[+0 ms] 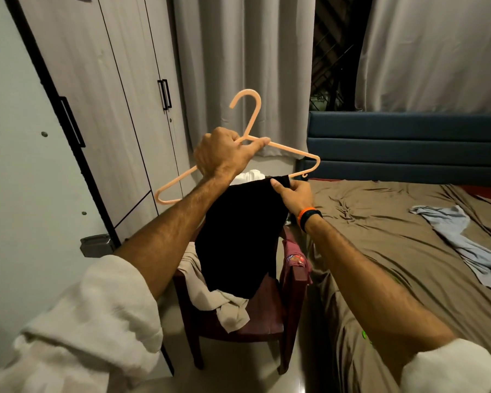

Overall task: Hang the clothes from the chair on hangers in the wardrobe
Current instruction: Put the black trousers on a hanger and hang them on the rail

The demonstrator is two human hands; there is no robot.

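My left hand (221, 154) grips a peach plastic hanger (292, 152) at its neck, holding it up and tilted with the hook pointing upward. My right hand (292, 194) pinches the top edge of a black garment (238, 236), which hangs down over the dark red chair (270, 316). On the chair seat lies a beige garment (210, 296); a white one (251, 175) shows behind the black cloth, and a maroon one (294, 258) drapes over the right armrest. The wardrobe (111, 109) stands at the left with its doors closed.
A bed with a brown sheet (394, 251) fills the right side; a light blue garment (465, 239) lies on it. Grey curtains (244, 66) hang behind the chair. The blue headboard (408, 146) is at the back right. Tiled floor shows around the chair.
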